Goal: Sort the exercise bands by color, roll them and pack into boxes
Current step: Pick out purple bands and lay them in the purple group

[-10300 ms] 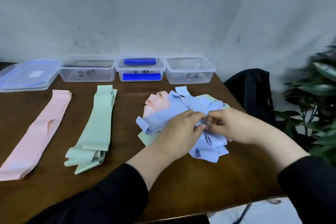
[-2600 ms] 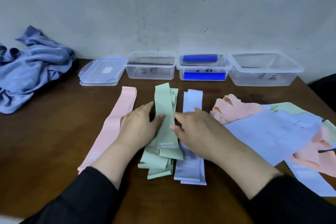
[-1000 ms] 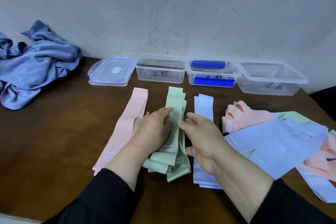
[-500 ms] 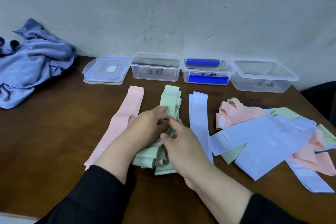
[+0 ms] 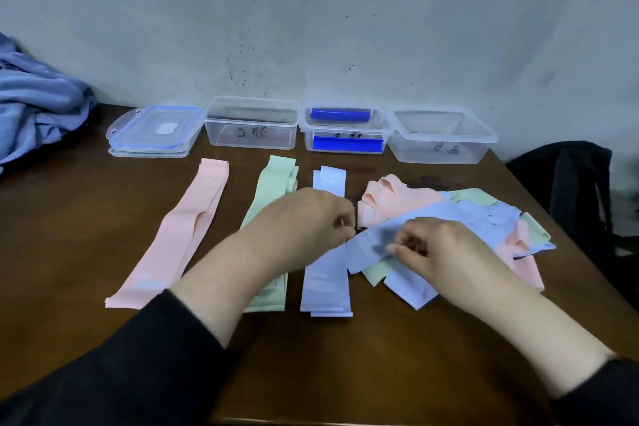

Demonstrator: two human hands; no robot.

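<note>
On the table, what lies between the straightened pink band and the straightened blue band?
In the head view, the green band stack lies between the pink band and the blue band, its middle hidden under the left hand.

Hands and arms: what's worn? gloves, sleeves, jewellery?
Both hands are bare: no gloves on the left hand or the right hand, and no watch or rings visible, though motion blur softens the fingers. Each forearm ends in a plain black long sleeve, pushed back above the wrist, without markings.
</note>
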